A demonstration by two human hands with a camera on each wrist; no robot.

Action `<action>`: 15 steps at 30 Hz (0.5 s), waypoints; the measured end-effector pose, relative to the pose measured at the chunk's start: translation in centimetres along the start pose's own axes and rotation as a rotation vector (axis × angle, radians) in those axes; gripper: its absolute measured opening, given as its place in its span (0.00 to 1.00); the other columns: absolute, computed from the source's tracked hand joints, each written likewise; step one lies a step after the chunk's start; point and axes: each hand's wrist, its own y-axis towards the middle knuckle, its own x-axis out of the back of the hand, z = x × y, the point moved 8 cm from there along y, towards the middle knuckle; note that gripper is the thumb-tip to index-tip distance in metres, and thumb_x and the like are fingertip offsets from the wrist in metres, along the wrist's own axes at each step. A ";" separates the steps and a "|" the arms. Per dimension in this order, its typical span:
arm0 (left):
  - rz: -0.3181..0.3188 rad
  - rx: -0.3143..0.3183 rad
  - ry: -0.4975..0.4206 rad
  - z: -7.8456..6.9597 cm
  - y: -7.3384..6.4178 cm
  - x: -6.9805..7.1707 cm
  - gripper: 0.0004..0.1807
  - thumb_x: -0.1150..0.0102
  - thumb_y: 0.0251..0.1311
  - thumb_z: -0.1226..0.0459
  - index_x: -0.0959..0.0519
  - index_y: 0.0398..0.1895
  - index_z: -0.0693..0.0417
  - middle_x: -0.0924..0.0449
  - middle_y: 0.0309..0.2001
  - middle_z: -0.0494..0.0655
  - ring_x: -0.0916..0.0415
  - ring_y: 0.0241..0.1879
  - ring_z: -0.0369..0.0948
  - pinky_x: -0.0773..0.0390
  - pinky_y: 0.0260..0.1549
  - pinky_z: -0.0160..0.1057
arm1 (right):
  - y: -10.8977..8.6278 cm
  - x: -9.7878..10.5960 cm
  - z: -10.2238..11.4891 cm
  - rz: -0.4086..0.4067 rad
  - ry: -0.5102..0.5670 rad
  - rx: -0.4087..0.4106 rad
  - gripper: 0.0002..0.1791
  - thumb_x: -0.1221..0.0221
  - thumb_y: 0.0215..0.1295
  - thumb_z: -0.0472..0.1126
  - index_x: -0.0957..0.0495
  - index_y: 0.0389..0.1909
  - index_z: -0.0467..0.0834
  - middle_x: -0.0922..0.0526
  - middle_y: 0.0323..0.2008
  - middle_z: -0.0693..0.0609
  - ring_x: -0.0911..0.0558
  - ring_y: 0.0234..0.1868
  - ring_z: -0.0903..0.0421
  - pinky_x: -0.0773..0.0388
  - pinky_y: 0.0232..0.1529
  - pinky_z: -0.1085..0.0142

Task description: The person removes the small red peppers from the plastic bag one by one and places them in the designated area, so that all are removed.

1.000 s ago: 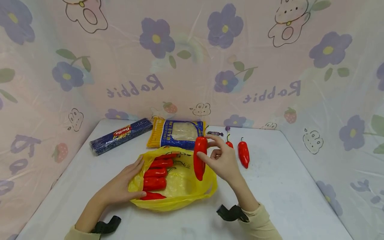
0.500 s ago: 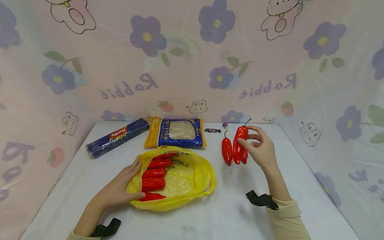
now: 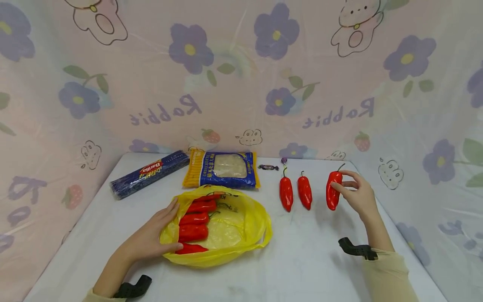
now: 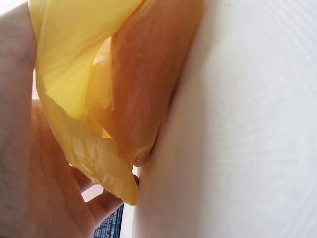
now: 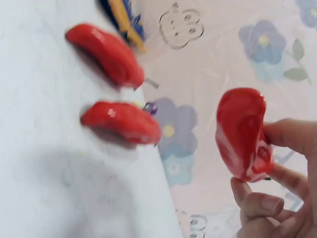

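Note:
Between the thumb and fingers of my right hand (image 3: 360,196) a red chili pepper (image 3: 333,191) is pinched, its green stem pointing up, over the right side of the table. In the right wrist view the same pepper (image 5: 241,134) shows glossy and blunt. My left hand (image 3: 149,233) grips the left side of an open yellow plastic bag (image 3: 241,247), thumb at the near rim. Inside the bag, several red peppers (image 3: 193,233) lie stacked along its left wall. Two more, a pepper (image 3: 286,194) with a long stem and another pepper (image 3: 304,193), lie side by side right of the bag.
Behind the bag lie a blue pack of Barilla spaghetti (image 3: 149,174) and a yellow-and-blue bag of orecchiette (image 3: 222,170). A small wrapped candy (image 3: 268,167) and a purple lollipop (image 3: 284,160) sit near the back edge. Patterned fabric (image 3: 234,96) encloses the white table (image 3: 286,260).
My right hand has carried the pepper from over the bag rightward, past the two peppers on the table. My left hand has stayed on the bag.

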 end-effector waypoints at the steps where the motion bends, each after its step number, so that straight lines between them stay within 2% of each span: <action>1: -0.001 -0.002 -0.001 0.0 0.0 0.0 0.65 0.28 0.53 0.32 0.47 0.86 0.52 0.53 0.87 0.52 0.46 0.81 0.62 0.33 0.69 0.73 | 0.3 -0.2 -0.5 0.023 -0.018 -0.006 0.38 0.38 0.75 0.58 0.33 0.77 0.45 0.20 0.60 0.29 0.20 0.56 0.36 0.16 0.38 0.67; 5: -0.006 -0.010 0.001 0.0 -0.1 0.0 0.65 0.29 0.53 0.32 0.47 0.87 0.51 0.54 0.87 0.52 0.47 0.81 0.62 0.33 0.69 0.73 | 1.5 -1.4 -2.2 0.142 -0.076 -0.015 0.39 0.39 0.75 0.60 0.34 0.78 0.43 0.23 0.62 0.26 0.21 0.57 0.33 0.12 0.47 0.49; 7: -0.008 -0.010 0.002 0.0 -0.1 0.0 0.65 0.29 0.53 0.31 0.47 0.87 0.51 0.53 0.87 0.52 0.47 0.81 0.62 0.33 0.69 0.73 | 2.2 -2.1 -2.8 0.191 -0.104 -0.015 0.40 0.40 0.75 0.61 0.34 0.78 0.41 0.24 0.63 0.25 0.21 0.58 0.31 0.12 0.50 0.45; 15: -0.005 -0.003 -0.004 -0.3 -0.2 0.2 0.65 0.29 0.54 0.32 0.47 0.86 0.52 0.54 0.87 0.52 0.47 0.81 0.62 0.33 0.69 0.73 | 4.5 -4.3 -5.0 0.292 -0.142 -0.077 0.40 0.41 0.76 0.60 0.36 0.78 0.40 0.24 0.64 0.26 0.18 0.53 0.35 0.14 0.49 0.49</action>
